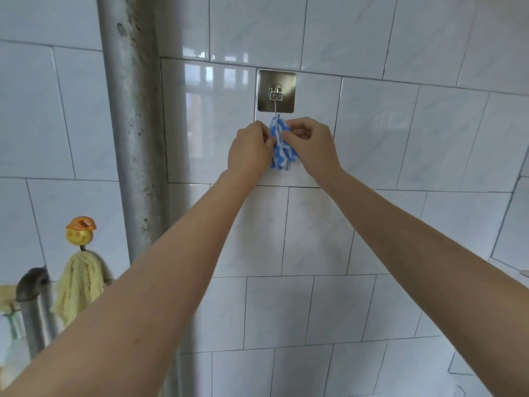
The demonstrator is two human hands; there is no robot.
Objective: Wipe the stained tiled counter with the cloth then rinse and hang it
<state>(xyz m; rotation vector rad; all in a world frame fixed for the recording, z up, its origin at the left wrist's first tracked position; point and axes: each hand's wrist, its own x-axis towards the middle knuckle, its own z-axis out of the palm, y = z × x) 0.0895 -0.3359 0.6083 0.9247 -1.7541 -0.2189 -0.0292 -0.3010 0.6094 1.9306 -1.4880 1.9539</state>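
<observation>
White wall tiles (372, 138) fill the frame. At upper centre, the left hand (250, 151) and right hand (313, 147) both pinch the blue-and-white cloth (282, 147) just under the adhesive hook (276, 91). Hanging seems nearly done; next, release gently, checking the wire holds.

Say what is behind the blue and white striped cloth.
Glossy white wall tiles show behind the blue and white striped cloth; a thin wire hook meets its top. The left hand and right hand cover its edges.
</observation>
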